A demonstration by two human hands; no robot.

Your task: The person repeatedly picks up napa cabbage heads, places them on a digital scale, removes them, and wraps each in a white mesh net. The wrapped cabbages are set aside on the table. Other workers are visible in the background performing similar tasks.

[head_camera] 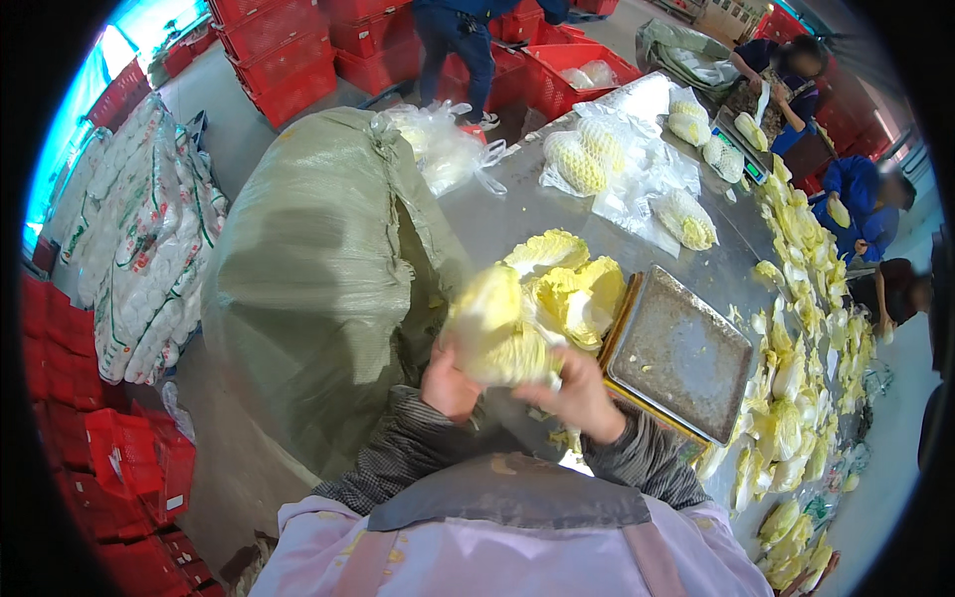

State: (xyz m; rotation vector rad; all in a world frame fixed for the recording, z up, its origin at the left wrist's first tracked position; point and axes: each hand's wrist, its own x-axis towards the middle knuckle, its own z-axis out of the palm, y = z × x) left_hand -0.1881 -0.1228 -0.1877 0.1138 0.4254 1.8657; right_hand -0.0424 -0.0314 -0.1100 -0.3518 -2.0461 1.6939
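Between my hands is a pale yellow napa cabbage, blurred by motion. My left hand grips its lower left side. At its lower right, my right hand touches the leaves with bent fingers; whether it grips is blurred. Loose yellow cabbage leaves lie on the metal table just beyond. To their right stands a weighing scale with a worn metal pan. A large green woven sack bulges at the left, its open mouth near my left hand.
Net-wrapped cabbages and clear plastic bags lie at the far side. Many cabbages line the right side. Several co-workers stand at the far side and right. Red crates and bagged white goods stand beyond the sack.
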